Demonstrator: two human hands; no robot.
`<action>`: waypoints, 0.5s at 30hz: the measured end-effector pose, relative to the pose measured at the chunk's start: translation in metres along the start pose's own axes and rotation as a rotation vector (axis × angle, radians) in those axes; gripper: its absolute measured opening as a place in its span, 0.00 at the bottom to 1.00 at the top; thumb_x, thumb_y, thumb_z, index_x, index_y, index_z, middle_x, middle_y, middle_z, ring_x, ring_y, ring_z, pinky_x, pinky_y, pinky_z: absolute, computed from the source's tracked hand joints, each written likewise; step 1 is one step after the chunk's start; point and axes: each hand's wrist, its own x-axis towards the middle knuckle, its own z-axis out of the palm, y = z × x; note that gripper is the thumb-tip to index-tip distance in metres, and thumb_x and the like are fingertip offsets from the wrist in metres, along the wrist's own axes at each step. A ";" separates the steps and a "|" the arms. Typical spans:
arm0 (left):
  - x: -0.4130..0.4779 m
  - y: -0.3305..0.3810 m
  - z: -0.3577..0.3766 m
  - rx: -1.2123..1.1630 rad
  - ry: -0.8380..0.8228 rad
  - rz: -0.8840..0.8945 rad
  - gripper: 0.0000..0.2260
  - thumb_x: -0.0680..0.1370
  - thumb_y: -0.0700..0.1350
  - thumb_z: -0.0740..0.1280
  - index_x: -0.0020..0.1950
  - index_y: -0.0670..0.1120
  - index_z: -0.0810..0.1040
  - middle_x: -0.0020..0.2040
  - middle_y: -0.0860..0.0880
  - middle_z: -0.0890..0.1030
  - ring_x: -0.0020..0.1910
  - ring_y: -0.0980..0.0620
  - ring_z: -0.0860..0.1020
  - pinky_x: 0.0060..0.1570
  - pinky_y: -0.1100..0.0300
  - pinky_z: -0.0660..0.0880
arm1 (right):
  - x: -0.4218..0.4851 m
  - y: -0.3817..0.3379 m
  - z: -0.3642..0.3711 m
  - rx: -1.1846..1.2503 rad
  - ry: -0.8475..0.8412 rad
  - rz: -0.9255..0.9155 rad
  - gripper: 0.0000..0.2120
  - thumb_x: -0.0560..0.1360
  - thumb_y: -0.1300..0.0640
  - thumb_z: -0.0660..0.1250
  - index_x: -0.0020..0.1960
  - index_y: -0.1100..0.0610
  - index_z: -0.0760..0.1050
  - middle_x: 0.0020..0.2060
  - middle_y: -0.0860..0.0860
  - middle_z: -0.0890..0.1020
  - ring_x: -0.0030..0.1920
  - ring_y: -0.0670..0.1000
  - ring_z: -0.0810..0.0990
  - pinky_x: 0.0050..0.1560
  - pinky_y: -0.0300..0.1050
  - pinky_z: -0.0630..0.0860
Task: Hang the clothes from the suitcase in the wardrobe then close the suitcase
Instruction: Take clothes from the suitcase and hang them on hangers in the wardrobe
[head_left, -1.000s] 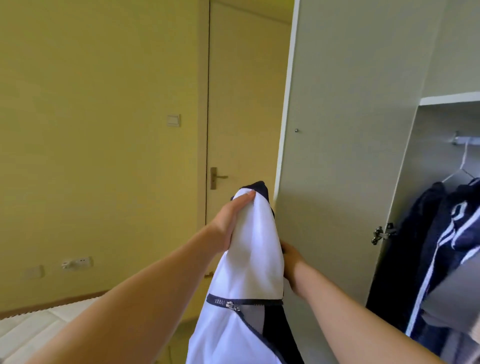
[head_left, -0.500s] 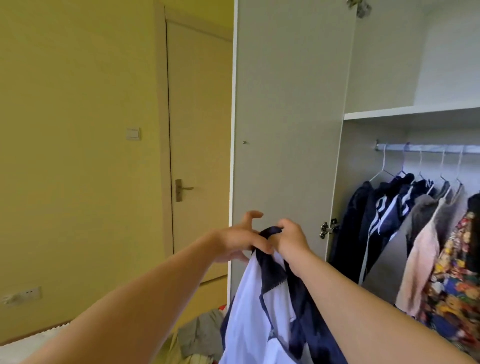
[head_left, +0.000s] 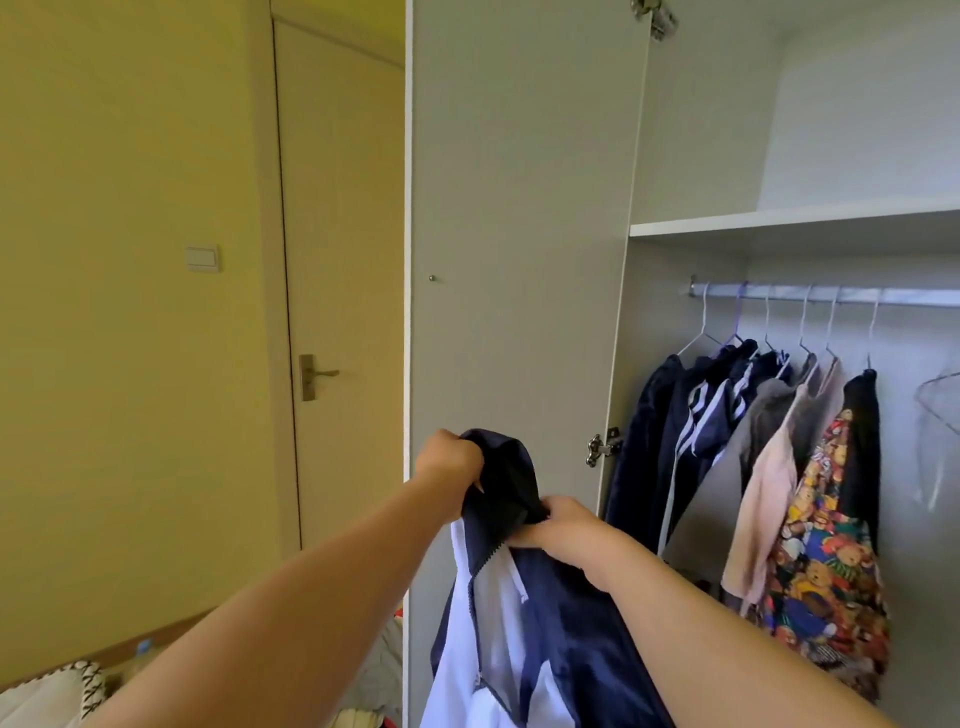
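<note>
Jacket: a navy and white zip jacket is held up in front of the open wardrobe door. Its dark top is bunched between both hands, and the rest hangs down past the bottom edge of the view.
Left hand: the left hand is raised highest, with its fingers clenched round the top of the dark fabric.
Right hand: the right hand is set lower and just beside the left, with its fingers pinched on the dark fabric near the zip edge.
Wardrobe: the wardrobe is seen open at the right, with a shelf fixed above a metal rail.
Hung clothes: dark navy garments are hung at the left of the rail. A grey one, a pale pink one and a bear-print one are hung next to them.
Empty hanger: one bare hanger is hung at the far right, apart from the clothes.
Room door: a closed door with a metal handle is seen left of the wardrobe door. A switch is fixed on the yellow wall beside it.
</note>
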 end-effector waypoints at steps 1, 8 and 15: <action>0.002 0.005 0.001 -0.049 -0.013 -0.024 0.11 0.73 0.30 0.56 0.52 0.37 0.73 0.38 0.42 0.72 0.38 0.44 0.73 0.38 0.56 0.70 | 0.001 0.008 -0.003 -0.103 -0.027 0.044 0.15 0.70 0.60 0.71 0.56 0.60 0.77 0.45 0.54 0.81 0.46 0.54 0.79 0.50 0.44 0.76; -0.001 0.017 0.007 0.026 -0.217 -0.030 0.12 0.75 0.39 0.67 0.58 0.39 0.75 0.51 0.41 0.76 0.49 0.43 0.75 0.51 0.51 0.74 | 0.008 0.016 -0.049 -0.045 0.397 -0.039 0.03 0.77 0.58 0.61 0.46 0.58 0.69 0.40 0.53 0.74 0.40 0.51 0.74 0.38 0.42 0.69; -0.001 0.028 0.036 -0.005 -0.299 -0.191 0.06 0.79 0.31 0.54 0.49 0.33 0.71 0.49 0.39 0.75 0.57 0.40 0.74 0.58 0.51 0.71 | 0.007 0.022 -0.079 0.029 0.549 -0.146 0.03 0.77 0.58 0.63 0.47 0.57 0.72 0.36 0.50 0.73 0.37 0.48 0.71 0.35 0.39 0.67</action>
